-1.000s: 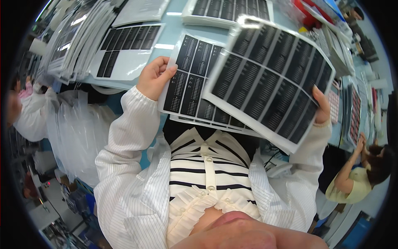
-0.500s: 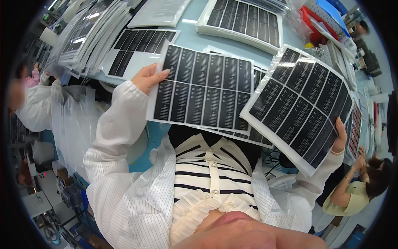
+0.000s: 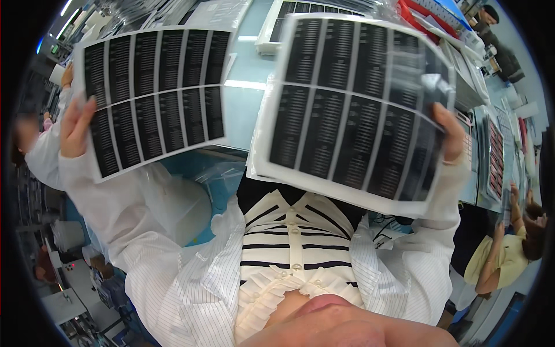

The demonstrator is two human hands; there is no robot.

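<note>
My left hand (image 3: 76,127) pinches the left edge of a white sheet (image 3: 153,92) printed with two rows of black label panels. The sheet is raised off to the left, slightly tilted. My right hand (image 3: 451,133) grips the right edge of a thicker stack of similar label sheets (image 3: 352,115), with glossy film glinting at its upper right. It is held over the table's near edge, apart from the left sheet. Along its left side show the white edges of more sheets (image 3: 261,121); whether these are held or lie beneath cannot be made out.
Another stack of label sheets (image 3: 269,36) lies farther back on the pale blue table (image 3: 245,107). A red bin (image 3: 430,20) stands at the back right. Below the left sheet is a whitish bucket (image 3: 188,211). A co-worker in yellow (image 3: 500,257) is at the right, another in white at the left.
My left hand has carried its sheet left, away from the other sheets. My right hand has raised its stack and swung it straighter, toward the middle.
</note>
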